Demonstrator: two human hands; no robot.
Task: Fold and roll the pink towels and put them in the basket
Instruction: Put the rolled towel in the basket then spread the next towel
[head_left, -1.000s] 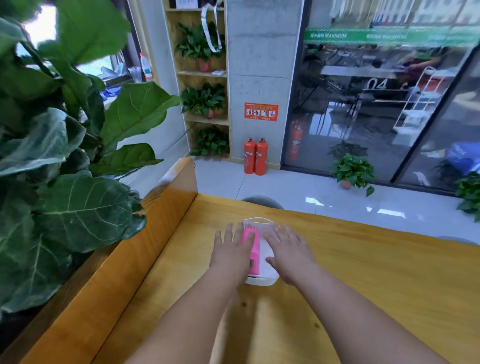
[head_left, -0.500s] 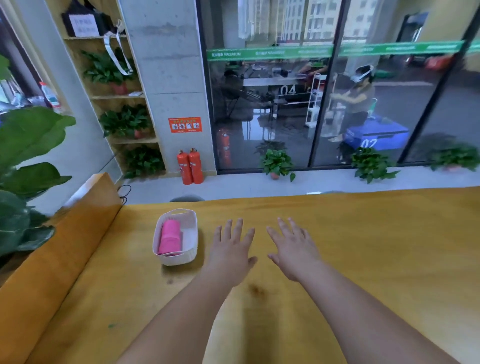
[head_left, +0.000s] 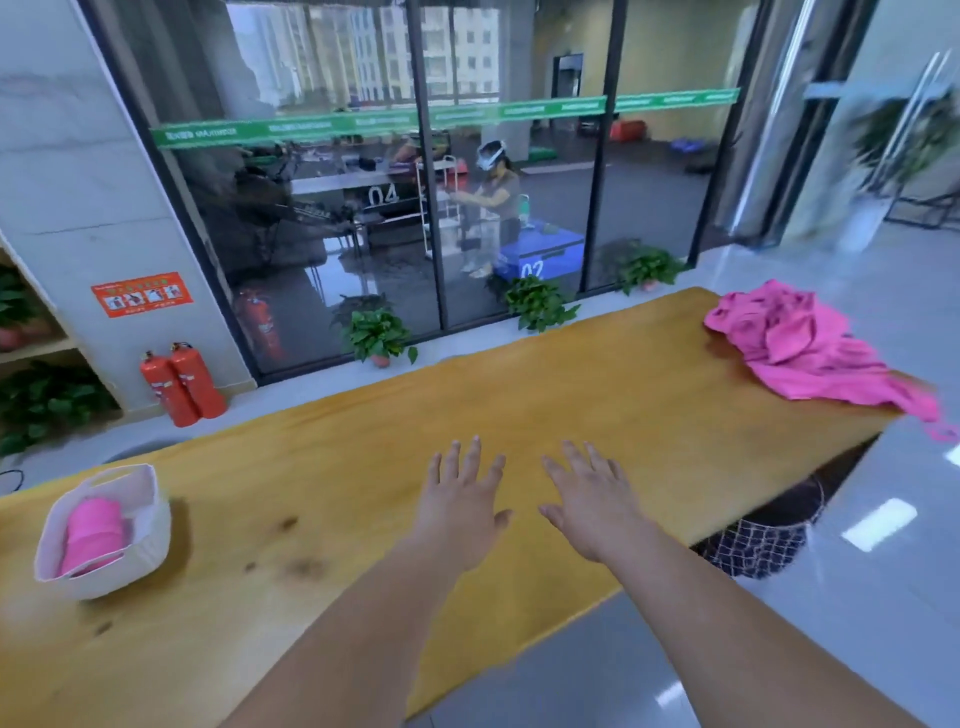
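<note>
Yellow table (head_left: 597, 395); glass wall (head_left: 332, 234) (towels (head_left: 800, 348) heaped)

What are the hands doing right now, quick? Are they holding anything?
Left hand: open, fingers spread, holding nothing.
Right hand: open, fingers spread, holding nothing.

A rolled pink towel (head_left: 92, 535) lies inside the white basket (head_left: 150, 545) on the left part of the table. A crumpled pile of pink towels (head_left: 810, 351) lies at the table's far right end, well apart.
</note>
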